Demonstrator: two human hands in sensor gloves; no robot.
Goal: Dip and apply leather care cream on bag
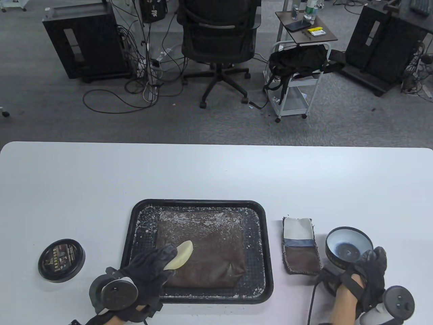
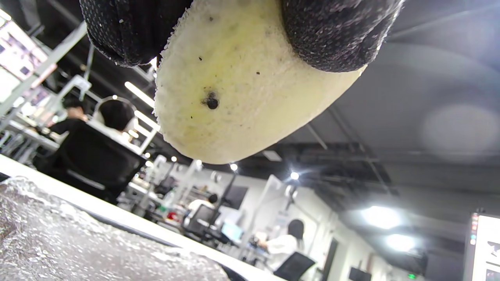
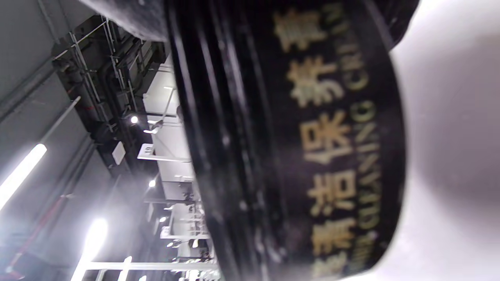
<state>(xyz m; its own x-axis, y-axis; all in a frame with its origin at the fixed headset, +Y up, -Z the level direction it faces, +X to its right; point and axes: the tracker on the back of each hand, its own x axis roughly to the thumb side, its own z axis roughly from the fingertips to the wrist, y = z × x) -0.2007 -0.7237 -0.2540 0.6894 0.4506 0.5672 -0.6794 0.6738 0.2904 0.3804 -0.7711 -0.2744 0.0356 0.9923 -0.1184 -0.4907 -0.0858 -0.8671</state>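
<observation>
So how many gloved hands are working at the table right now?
2: the left hand holds a yellow sponge over the tray; the right hand grips the open cream jar.

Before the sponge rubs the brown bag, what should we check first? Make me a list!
1. Sponge held by the left hand: ok.
2. Cream on the sponge: cannot tell; only a dark speck shows.
3. Brown bag lying flat in the black tray: ok.
4. Cream jar open, steadied by the right hand: ok.
5. Lid out of the way, left of the tray: ok.
</observation>
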